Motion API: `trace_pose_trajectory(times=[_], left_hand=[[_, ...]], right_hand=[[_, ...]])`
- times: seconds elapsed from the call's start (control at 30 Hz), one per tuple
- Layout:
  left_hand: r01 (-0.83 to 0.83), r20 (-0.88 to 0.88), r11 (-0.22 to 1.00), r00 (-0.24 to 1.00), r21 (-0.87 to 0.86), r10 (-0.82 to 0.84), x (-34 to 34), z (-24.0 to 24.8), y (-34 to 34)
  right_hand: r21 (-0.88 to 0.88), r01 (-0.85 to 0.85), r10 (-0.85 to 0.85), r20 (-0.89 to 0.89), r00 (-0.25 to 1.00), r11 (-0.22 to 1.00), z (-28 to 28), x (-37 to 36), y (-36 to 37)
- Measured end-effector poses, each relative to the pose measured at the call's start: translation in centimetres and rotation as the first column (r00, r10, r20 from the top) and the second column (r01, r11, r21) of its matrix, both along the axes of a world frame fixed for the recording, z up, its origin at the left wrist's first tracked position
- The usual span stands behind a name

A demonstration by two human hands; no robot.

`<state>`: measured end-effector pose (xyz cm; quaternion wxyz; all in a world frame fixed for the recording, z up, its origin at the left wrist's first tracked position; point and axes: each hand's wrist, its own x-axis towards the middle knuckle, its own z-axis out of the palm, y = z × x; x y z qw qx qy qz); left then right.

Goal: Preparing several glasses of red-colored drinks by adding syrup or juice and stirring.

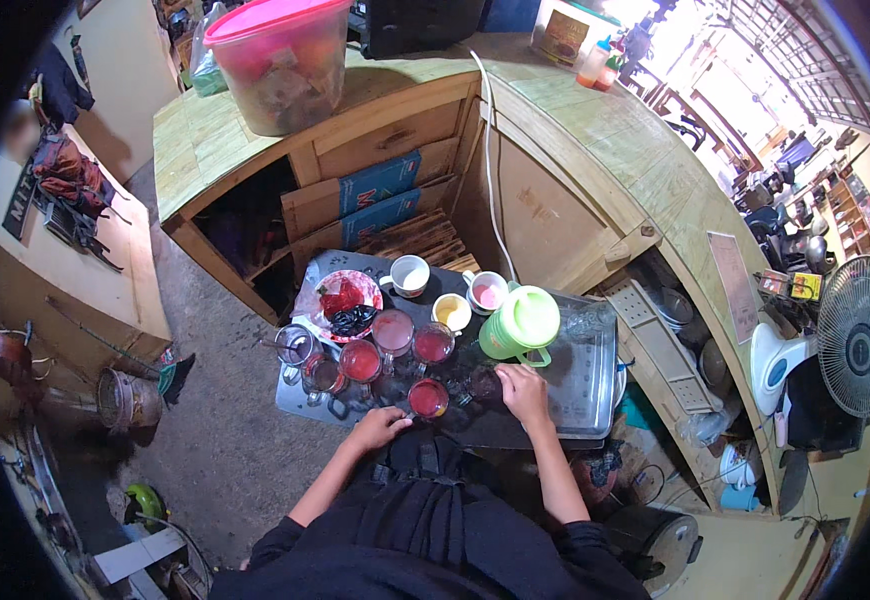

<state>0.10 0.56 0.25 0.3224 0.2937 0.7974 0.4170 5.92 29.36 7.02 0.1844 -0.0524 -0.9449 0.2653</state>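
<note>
Low on a dark table, my left hand is closed at the handle of a glass mug of red drink. My right hand has its fingers closed at the side of a dark-looking glass mug, just below a green lidded pitcher; the exact grip is partly hidden. Several more glass mugs of red drink, such as one mug, stand close together to the left. Behind them are a white cup, a cup with pink contents and a cup with yellowish contents.
A plate holding a red bag and black plastic lies at the table's back left. On the right rests a metal tray. A tiled counter curves around, bearing a pink-lidded tub. A white fan stands far right.
</note>
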Motion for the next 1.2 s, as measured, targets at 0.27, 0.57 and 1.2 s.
trace_pose_trajectory(times=[0.27,0.57,1.2], left_hand=[[-0.005,0.021,1.0,1.0,-0.03,0.005,-0.1,0.2,0.1],[-0.016,0.043,0.999,0.999,-0.029,0.018,-0.1,0.7,0.1],[-0.025,0.03,1.0,0.999,-0.008,0.025,-0.1,0.1,0.0]], right_hand=[[-0.027,-0.069,0.073,0.176,0.982,0.997,0.1,0.4,0.2],[-0.027,-0.168,0.17,0.145,0.975,0.985,0.6,0.6,-0.1],[-0.125,-0.176,0.139,-0.259,0.956,0.976,4.5,2.1,-6.8]])
